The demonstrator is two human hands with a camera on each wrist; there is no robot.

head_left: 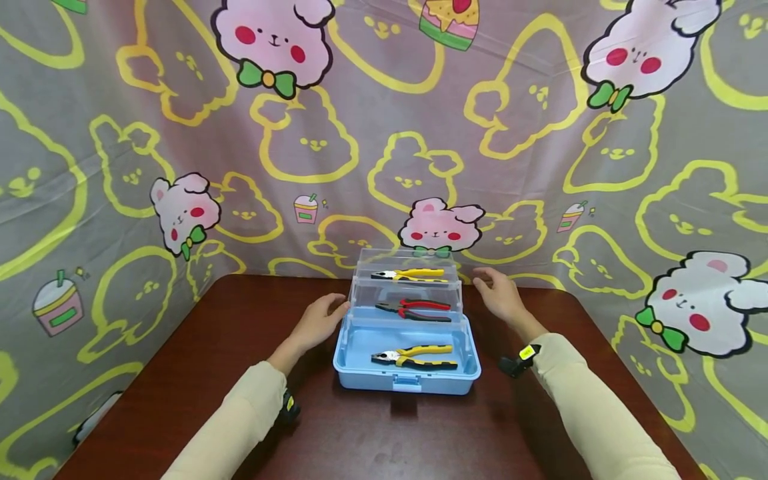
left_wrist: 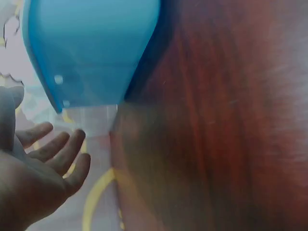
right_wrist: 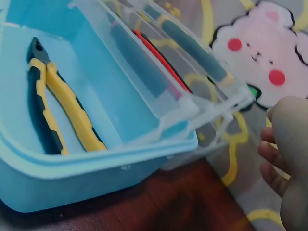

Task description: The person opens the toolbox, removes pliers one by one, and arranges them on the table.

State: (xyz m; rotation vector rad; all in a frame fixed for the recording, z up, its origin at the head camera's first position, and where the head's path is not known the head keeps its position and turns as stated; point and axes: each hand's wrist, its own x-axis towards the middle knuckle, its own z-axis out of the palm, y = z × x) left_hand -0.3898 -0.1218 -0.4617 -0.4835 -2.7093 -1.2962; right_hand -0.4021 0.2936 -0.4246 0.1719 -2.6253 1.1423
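A light blue toolbox (head_left: 366,381) stands open on the table, its clear tiers raised in steps toward the back. Yellow-and-black pliers (head_left: 403,361) lie in the blue bottom. Red-and-black pliers (head_left: 403,309) rest in the lower clear tray (head_left: 363,298), and another yellow-handled pair (head_left: 405,274) is in the upper one. My left hand (head_left: 318,323) is at the toolbox's back left corner, fingers loosely bent and holding nothing; the left wrist view shows them beyond the blue side wall (left_wrist: 91,57). Right of the trays, my right hand (head_left: 501,293) hovers apart from them, empty, fingers loosely curved.
The dark reddish-brown table (head_left: 408,440) extends around the toolbox. Behind it and at both sides hangs a grey curtain (head_left: 516,180) printed with yellow outlines and pink rabbits. A latch (head_left: 407,383) is on the toolbox's front.
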